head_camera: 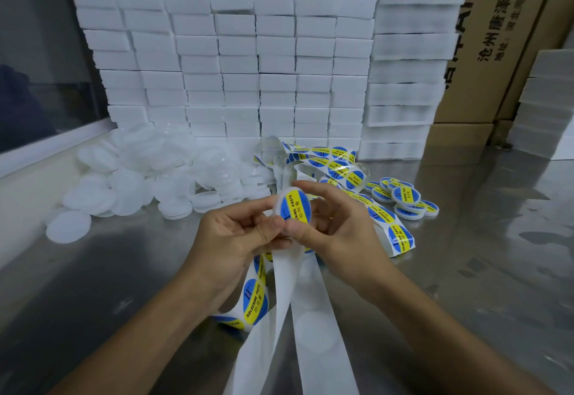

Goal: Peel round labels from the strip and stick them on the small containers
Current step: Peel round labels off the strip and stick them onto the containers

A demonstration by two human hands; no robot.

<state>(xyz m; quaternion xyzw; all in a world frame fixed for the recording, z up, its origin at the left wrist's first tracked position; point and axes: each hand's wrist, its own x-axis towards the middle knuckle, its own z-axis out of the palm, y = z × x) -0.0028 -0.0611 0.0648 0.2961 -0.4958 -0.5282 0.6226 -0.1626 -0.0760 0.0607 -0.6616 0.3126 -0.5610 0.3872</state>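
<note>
Right now both hands meet over the middle of the metal table (466, 270), working one small round container (290, 205) between them. The left hand (236, 233) pinches it from the left with thumb and curled fingers, and the right hand (329, 224) curls round its right side, thumb pressed near its lower edge. A blue and yellow label (291, 208) already sits on the container's face, so the step in hand looks like pressing it flat.

To do that well, I would hold the container steady in the left hand and rub the right thumb from the label's middle outward to its edge, so no bubble or lifted rim is left. Check that the label sits centred before pressing hard, since a stuck label will likely tear if shifted.

The label strip (338, 168) loops from the far side under the hands, and its bare white backing (313, 307) trails toward the near edge. Keep it clear of the fingers so it does not catch.

Finished containers (403, 197) lie to the right, and the unlabelled pile (149, 177) waits at the far left, in front of stacked white foam blocks (236, 62).
</note>
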